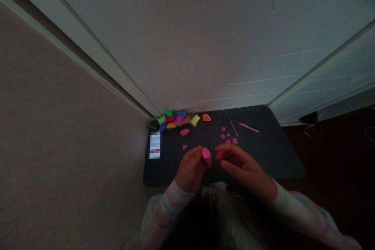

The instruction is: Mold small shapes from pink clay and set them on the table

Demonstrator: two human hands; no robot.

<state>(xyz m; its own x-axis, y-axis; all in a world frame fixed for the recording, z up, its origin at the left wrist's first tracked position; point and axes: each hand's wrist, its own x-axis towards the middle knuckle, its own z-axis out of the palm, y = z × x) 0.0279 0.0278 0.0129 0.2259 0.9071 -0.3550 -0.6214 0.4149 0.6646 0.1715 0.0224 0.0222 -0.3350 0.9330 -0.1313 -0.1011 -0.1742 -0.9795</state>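
A flattened round piece of pink modelling clay (206, 153) is pinched in my left hand (191, 168), above the near side of the dark table. My right hand (241, 166) hovers just to the right of it, fingers curved and apart, with nothing visible between them. Beyond my right hand lie several small pink clay pieces (223, 136). A larger pink lump (184, 132) and a small pink bit (184, 147) rest beyond my left hand.
Colourful clay packets (179, 120) are heaped at the table's (272, 156) back left, beside an orange lump (206, 117). A phone with a blurred screen (155, 145) lies at the left edge. Two slim pink tools, a stick (233, 127) and a flat blade (249, 127), lie back right. A white panel (181, 47) rises behind.
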